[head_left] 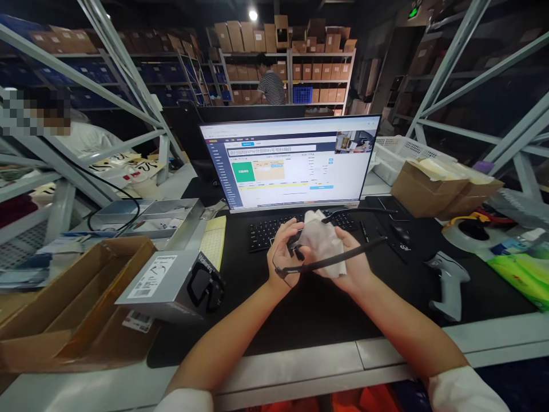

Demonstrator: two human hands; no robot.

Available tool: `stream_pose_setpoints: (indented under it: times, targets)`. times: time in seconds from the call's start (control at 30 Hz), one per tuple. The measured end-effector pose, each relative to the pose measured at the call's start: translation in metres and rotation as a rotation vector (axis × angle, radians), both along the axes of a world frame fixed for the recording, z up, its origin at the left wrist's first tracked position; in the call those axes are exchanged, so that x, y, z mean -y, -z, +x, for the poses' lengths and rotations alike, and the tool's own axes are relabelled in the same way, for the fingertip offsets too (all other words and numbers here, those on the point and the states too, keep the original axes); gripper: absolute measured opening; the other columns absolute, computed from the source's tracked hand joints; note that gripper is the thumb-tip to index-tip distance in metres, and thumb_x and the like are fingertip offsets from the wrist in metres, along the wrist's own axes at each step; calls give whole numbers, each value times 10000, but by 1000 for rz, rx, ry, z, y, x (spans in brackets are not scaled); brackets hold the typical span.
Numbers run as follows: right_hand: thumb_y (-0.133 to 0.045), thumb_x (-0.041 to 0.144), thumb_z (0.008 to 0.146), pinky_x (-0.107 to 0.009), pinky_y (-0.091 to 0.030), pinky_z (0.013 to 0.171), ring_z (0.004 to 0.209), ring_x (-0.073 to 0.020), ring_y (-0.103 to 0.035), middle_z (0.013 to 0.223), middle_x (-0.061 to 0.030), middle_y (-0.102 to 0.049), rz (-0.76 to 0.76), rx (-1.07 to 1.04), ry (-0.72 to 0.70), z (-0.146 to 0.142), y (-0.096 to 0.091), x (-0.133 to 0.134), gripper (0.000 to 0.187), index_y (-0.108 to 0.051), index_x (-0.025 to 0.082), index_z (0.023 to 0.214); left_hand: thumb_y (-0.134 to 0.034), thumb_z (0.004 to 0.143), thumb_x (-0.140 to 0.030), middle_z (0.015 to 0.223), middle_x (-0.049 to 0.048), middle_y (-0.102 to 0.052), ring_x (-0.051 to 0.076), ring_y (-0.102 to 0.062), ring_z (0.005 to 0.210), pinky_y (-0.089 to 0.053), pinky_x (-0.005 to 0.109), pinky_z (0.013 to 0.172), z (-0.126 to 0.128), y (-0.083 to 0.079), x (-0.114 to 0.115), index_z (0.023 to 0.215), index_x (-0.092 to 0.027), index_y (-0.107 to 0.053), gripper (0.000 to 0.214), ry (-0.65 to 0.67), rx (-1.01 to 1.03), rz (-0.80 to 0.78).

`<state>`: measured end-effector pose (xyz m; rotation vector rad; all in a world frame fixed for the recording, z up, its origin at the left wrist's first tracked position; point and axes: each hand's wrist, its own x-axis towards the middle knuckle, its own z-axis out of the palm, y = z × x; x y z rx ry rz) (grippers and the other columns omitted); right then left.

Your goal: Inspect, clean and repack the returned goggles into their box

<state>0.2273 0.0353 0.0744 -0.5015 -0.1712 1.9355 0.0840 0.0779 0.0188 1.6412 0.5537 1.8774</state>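
Note:
Above the keyboard (259,236), a pair of black-framed glasses (338,257) is held up between both hands, its temples pointing right. My left hand (281,254) has its fingers curled around the front of the frame. A crumpled white cloth or tissue (322,237) is gripped in my right hand (355,264) and lies against the glasses. The cloth hides the lenses and part of my right fingers. Left of my hands stands a grey box (163,286) with a label and a glasses picture on its side.
Behind the keyboard a monitor (283,166) is lit. A barcode scanner (448,286) and mouse (400,232) lie to the right, beyond them a cardboard box (429,189) and tape roll (469,232). An open carton (72,309) stands left. Two other people are farther off.

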Motion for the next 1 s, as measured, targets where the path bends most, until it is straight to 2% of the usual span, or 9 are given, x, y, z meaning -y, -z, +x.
stream_pose_setpoints:
  times: [0.1,0.2,0.3,0.4,0.47,0.57,0.77,0.87,1.0]
  targets:
    - [-356,395,963,-348,-604,699,707,-202,-710,811,-90,-741,-25,-61,-105,-17,11,2,449,-672,110,1106,-777,835,-422,1172,112,-722,316,-585,1291,-379,588,1160,0,4,-4,1137,-239,-677,366,-43,-40,38]
    - [-343,311,956,-321,-605,751,720,-186,-710,818,-91,-747,-44,-8,-14,-17,11,-2,423,-674,89,1097,-767,844,-405,1161,120,-720,311,-603,1261,-343,586,1180,-1,6,-7,1144,-229,-673,361,-70,-85,57]
    - [-383,352,943,-405,-602,851,904,-245,-730,1021,-133,-761,7,64,64,-4,3,-7,444,-659,94,1175,-773,842,-347,1156,106,-726,291,-623,1232,-284,576,1211,-1,7,-8,1152,-231,-665,348,-87,-88,79]
    - [-462,356,912,-434,-589,906,1019,-268,-716,1123,-118,-752,96,78,115,-3,2,-3,422,-650,133,1218,-774,842,-334,1157,98,-730,282,-637,1210,-290,571,1205,-1,6,-8,1158,-228,-656,354,-121,-80,109]
    - [-485,329,897,-427,-585,921,981,-259,-725,1046,-104,-770,89,89,115,-11,6,2,396,-663,140,1196,-768,847,-358,1160,97,-727,284,-634,1214,-322,565,1188,-3,3,-7,1165,-231,-654,361,-120,-84,117]
    - [-485,320,898,-445,-582,928,966,-277,-733,913,-105,-777,-13,147,97,-22,11,5,372,-689,130,1144,-741,867,-388,1171,102,-719,289,-618,1228,-348,555,1172,-7,-2,-7,1171,-230,-669,350,-120,-103,87]
    - [-530,392,864,-485,-604,852,1001,-317,-727,1051,-118,-770,17,222,231,-11,10,-3,395,-689,160,1141,-769,845,-315,1156,98,-731,271,-631,1213,-305,534,1205,-7,0,-9,1175,-221,-684,354,-101,-157,72]
    - [-590,370,839,-446,-608,837,967,-295,-734,1001,-102,-776,18,275,271,-13,18,-3,341,-701,170,1091,-774,836,-344,1169,100,-726,274,-630,1211,-294,541,1209,-7,1,-9,1164,-219,-688,361,-117,-153,55]
    - [-635,346,816,-406,-599,871,976,-279,-731,925,-75,-781,-55,373,404,-11,27,-8,234,-716,175,953,-743,865,-324,1189,99,-718,256,-619,1215,-291,514,1209,-9,-1,-9,1187,-222,-676,345,-109,-186,71]
